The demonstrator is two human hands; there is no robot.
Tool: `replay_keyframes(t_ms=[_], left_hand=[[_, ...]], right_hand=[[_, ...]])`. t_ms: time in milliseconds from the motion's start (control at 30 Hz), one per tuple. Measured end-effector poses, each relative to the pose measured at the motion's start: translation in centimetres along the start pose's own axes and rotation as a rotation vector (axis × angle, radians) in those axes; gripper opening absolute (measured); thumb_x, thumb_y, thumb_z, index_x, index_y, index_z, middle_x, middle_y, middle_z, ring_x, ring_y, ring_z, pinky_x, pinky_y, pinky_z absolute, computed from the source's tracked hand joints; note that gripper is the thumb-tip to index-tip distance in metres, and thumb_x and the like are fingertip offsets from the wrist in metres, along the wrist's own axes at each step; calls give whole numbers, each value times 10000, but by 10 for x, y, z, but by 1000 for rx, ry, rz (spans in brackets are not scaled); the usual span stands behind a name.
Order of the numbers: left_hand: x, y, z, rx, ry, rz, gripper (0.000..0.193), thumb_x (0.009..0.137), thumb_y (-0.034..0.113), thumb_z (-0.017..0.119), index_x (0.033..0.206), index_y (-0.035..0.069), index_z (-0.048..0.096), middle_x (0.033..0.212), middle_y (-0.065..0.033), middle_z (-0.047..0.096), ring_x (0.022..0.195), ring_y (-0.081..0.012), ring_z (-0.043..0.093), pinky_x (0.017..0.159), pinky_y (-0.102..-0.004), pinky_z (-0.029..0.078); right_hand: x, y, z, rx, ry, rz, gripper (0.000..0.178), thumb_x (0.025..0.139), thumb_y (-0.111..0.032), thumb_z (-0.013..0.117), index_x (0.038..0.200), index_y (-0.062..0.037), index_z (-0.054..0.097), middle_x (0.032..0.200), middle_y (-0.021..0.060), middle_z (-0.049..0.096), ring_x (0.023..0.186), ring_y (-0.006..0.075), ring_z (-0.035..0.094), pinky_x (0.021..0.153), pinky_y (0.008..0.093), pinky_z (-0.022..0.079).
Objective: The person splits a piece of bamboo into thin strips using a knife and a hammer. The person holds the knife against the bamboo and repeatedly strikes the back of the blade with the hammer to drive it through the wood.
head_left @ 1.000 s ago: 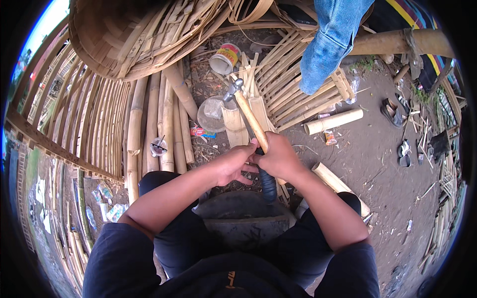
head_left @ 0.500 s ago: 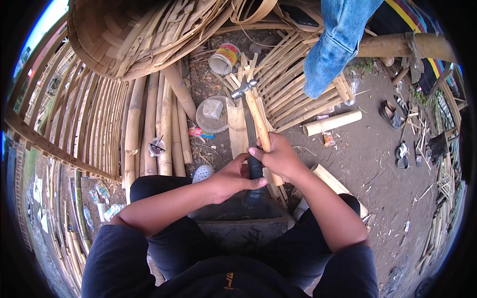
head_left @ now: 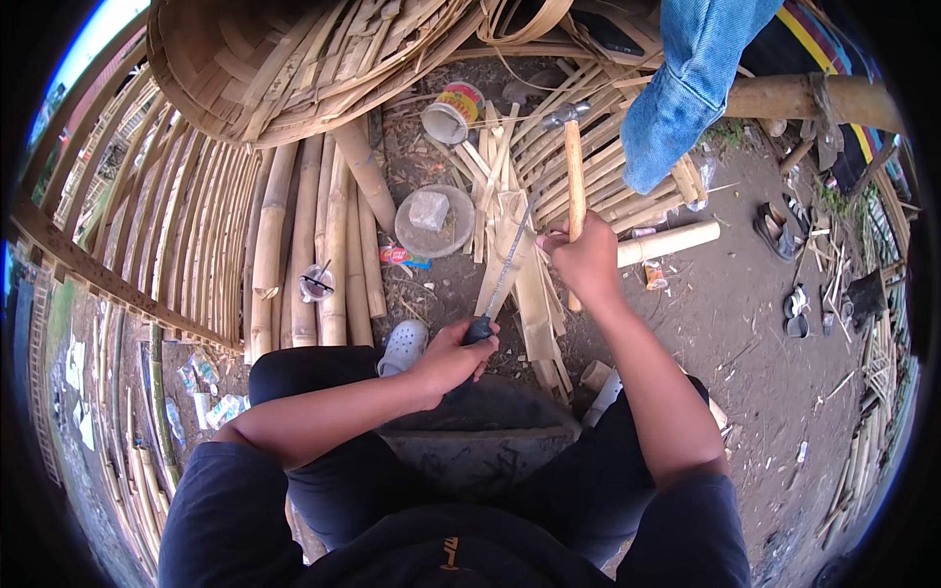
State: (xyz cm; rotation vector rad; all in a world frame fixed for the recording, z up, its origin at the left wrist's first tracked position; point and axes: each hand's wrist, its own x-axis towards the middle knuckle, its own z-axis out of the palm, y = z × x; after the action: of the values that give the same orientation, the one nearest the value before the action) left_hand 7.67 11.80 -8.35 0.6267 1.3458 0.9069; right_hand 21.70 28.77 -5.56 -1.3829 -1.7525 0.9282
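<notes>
My left hand [head_left: 453,361] is closed round the dark handle of a tool with a long, thin metal blade [head_left: 508,265], seen nearly edge-on and slanting away to the upper right. In my right hand [head_left: 586,260] is a hammer [head_left: 575,162], gripped by its light wooden handle, its metal head pointing away from me. The hands are apart, and the blade lies between them in view. Split bamboo pieces [head_left: 540,323] are beneath and beyond the blade, in front of the dark block [head_left: 480,416] between my legs.
Bamboo poles [head_left: 333,284] and a slatted bamboo panel [head_left: 196,235] stand at left. A pale stone [head_left: 428,211] sits on a round slab [head_left: 410,235]. Beyond are a bucket [head_left: 446,122] and a large woven basket [head_left: 294,127]. A person's denim-clad leg [head_left: 676,118] is at far right; sandals [head_left: 776,233] lie on the ground.
My hands have separated from their place together at the dark handle. The right hand has carried the hammer up and right; the left has turned the tool so its blade shows.
</notes>
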Motion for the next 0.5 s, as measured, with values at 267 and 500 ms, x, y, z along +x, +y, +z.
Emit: replay_keyframes(t_ms=[267, 500], left_hand=[[-4, 5, -11, -116, -6, 8, 173, 915, 128, 557, 1058, 40, 516, 715, 2, 498, 577, -93, 479, 548, -268, 420], [-9, 16, -23, -153, -78, -124, 180, 949, 248, 562, 969, 78, 507, 650, 16, 449, 518, -94, 436, 487, -270, 385]], right_hand=[[16, 36, 35, 415, -111, 120, 365, 682, 24, 802, 831, -9, 470, 858, 110, 628, 806, 158, 641, 671, 289, 530], [10, 20, 48, 281, -98, 92, 301, 689, 19, 781, 822, 0, 511, 798, 86, 630, 720, 147, 622, 647, 277, 513]])
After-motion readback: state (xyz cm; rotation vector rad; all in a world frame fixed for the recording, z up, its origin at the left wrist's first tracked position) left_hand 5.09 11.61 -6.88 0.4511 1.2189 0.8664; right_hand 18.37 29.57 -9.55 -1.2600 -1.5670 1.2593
